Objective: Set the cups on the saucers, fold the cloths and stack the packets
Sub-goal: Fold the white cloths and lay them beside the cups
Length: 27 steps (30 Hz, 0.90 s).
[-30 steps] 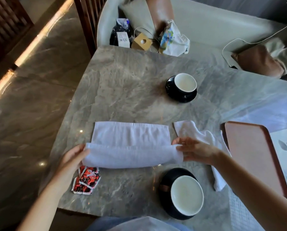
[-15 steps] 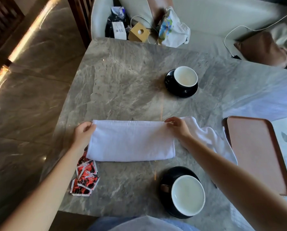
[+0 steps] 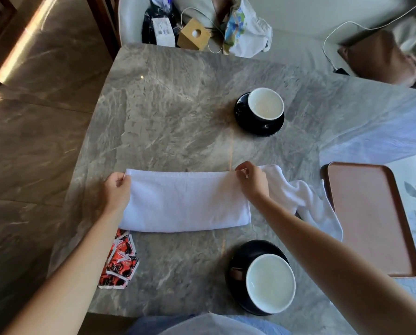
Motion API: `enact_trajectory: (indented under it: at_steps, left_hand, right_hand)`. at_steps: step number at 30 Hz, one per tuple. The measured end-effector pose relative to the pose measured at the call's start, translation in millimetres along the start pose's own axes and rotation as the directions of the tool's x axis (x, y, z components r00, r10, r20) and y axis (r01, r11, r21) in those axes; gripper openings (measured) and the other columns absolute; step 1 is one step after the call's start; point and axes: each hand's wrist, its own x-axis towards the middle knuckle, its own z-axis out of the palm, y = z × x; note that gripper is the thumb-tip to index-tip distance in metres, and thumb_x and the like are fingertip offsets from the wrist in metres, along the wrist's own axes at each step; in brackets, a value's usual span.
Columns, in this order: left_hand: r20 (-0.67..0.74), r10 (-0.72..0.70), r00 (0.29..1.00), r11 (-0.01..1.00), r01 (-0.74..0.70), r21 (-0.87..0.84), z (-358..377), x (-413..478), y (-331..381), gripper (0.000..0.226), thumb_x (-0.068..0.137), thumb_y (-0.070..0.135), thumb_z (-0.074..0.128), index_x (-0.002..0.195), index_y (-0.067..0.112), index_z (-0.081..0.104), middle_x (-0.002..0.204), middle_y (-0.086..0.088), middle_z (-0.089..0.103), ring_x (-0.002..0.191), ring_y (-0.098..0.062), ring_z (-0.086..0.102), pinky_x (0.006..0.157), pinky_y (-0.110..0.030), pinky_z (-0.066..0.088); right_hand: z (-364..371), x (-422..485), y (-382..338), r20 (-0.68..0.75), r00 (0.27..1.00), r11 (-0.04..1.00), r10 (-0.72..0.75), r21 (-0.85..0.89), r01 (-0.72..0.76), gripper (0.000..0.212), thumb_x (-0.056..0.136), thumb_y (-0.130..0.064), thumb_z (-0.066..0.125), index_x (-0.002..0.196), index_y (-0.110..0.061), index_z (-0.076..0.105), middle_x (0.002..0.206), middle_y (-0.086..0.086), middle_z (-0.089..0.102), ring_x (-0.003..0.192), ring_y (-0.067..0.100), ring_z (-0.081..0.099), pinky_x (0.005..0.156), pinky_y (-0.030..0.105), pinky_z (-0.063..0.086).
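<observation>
White terry cloth [image 3: 187,201], folded into a long band, lies across the middle of the desk [image 3: 178,112], and I have both hands on its far corners: my left hand [image 3: 117,192] pinches the corner at centre left, my right hand [image 3: 251,181] pinches the one right of centre, each grip closed on the cloth. I judge the risk is in the next fold. If I lift one corner ahead of the other, the layers may slide and the edges go crooked; the fabric looks soft and limp, so it should sag wherever it is unsupported.

A second cloth [image 3: 303,201] lies crumpled, touching my right wrist, and could get dragged along or caught in the fold. Red and black packets [image 3: 119,262] sit loosely overlapped just below the band's left end; my forearm passes above them and might scatter them. The near cup [image 3: 269,282] on its dark saucer [image 3: 236,257], at the bottom of the frame beside my right arm, could be knocked on pull-back. The far cup [image 3: 265,103] and the brown tray [image 3: 366,218] at right are well apart.
</observation>
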Motion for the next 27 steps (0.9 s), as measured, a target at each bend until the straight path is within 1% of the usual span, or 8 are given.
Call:
enact_trajectory:
  at_steps: [7, 13, 15, 19, 21, 23, 25, 27]
  left_hand:
    - [0.002, -0.027, 1.000, 1.000, 0.027, -0.015, -2.1, -0.5, -0.5, 0.026, 0.088, 0.012, 0.049, 0.065, 0.021, 0.047, 0.063, 0.001, 0.045, 0.058, -0.011, 0.037, 0.056, -0.025, 0.029]
    - [0.020, 0.022, 1.000, 0.990, -0.025, 0.142, -7.8, -5.4, 2.4, 0.018, 0.086, 0.012, 0.052, 0.068, 0.015, 0.052, 0.060, 0.000, 0.047, 0.061, -0.020, 0.041, 0.053, -0.026, 0.029]
    - [-0.030, 0.091, 0.995, 0.953, -0.078, 0.293, -9.3, -15.1, 3.4, 0.003, 0.084, 0.013, 0.054, 0.083, 0.011, 0.056, 0.075, -0.004, 0.055, 0.075, -0.027, 0.050, 0.059, -0.030, 0.035]
    - [-0.064, 0.428, 0.902, 0.760, -0.320, 0.566, 0.3, -38.1, -1.2, 0.042, 0.077, 0.014, 0.060, 0.118, 0.016, 0.051, 0.131, -0.011, 0.046, 0.115, -0.034, 0.043, 0.093, -0.046, 0.034]
    - [0.149, 0.553, 0.820, 0.607, -0.519, 0.602, 18.8, -50.7, 1.0, 0.051, 0.078, 0.016, 0.056, 0.129, 0.020, 0.047, 0.144, -0.006, 0.041, 0.128, -0.028, 0.040, 0.103, -0.050, 0.028]
    - [0.363, 0.538, 0.761, 0.503, -0.635, 0.586, 44.1, -62.3, -4.8, 0.054, 0.082, 0.020, 0.048, 0.136, 0.018, 0.044, 0.151, -0.006, 0.035, 0.138, -0.026, 0.035, 0.110, -0.053, 0.021]
    - [0.428, 0.438, 0.791, 0.491, -0.609, 0.623, 61.8, -69.4, -12.9, 0.056, 0.087, 0.030, 0.033, 0.142, 0.018, 0.036, 0.154, -0.002, 0.028, 0.142, -0.023, 0.027, 0.112, -0.053, 0.017]
    - [0.419, 0.387, 0.822, 0.438, -0.563, 0.700, 68.0, -70.3, -25.2, 0.059, 0.089, 0.037, 0.021, 0.145, 0.022, 0.028, 0.155, 0.002, 0.024, 0.144, -0.019, 0.022, 0.112, -0.054, 0.014]
  right_hand:
    - [3.2, 0.5, -1.0, -0.007, 1.000, 1.000, 0.023, -0.016, -0.023, 0.019, 0.085, -0.016, 0.043, 0.091, -0.022, 0.060, 0.078, -0.005, 0.061, 0.074, 0.017, 0.058, 0.054, 0.027, 0.040]
    - [5.6, -3.0, -1.3, -0.008, 1.000, 1.000, 0.001, -0.008, -0.001, 0.014, 0.082, -0.021, 0.045, 0.089, -0.026, 0.056, 0.074, -0.012, 0.060, 0.072, 0.016, 0.059, 0.052, 0.026, 0.040]
    - [7.0, -10.3, 0.9, -0.044, 0.997, 0.996, -0.058, -0.064, 0.055, 0.019, 0.082, -0.021, 0.049, 0.100, -0.026, 0.054, 0.094, -0.010, 0.059, 0.081, 0.014, 0.057, 0.054, 0.028, 0.042]
    - [20.2, -29.2, -0.7, -0.123, 0.917, 0.878, -0.380, -0.361, 0.315, 0.039, 0.081, -0.021, 0.058, 0.119, -0.023, 0.050, 0.124, -0.001, 0.050, 0.108, 0.021, 0.048, 0.086, 0.036, 0.042]
    - [39.7, -40.4, -14.6, 0.024, 0.857, 0.783, -0.514, -0.395, 0.481, 0.047, 0.082, -0.020, 0.056, 0.129, -0.021, 0.048, 0.137, 0.002, 0.047, 0.121, 0.026, 0.044, 0.100, 0.039, 0.035]
    - [67.8, -55.2, -25.0, 0.263, 0.781, 0.695, -0.566, -0.357, 0.624, 0.054, 0.090, -0.020, 0.048, 0.142, -0.019, 0.036, 0.153, 0.001, 0.033, 0.141, 0.022, 0.028, 0.115, 0.045, 0.020]
    - [91.6, -66.8, -23.9, 0.408, 0.731, 0.662, -0.547, -0.325, 0.676, 0.054, 0.098, -0.021, 0.036, 0.150, -0.018, 0.021, 0.160, -0.001, 0.015, 0.149, 0.016, 0.005, 0.120, 0.045, 0.001]
    - [101.0, -70.0, -14.0, 0.429, 0.738, 0.650, -0.521, -0.362, 0.668, 0.055, 0.101, -0.025, 0.030, 0.152, -0.019, 0.010, 0.162, -0.003, 0.005, 0.147, 0.012, -0.011, 0.120, 0.044, -0.006]
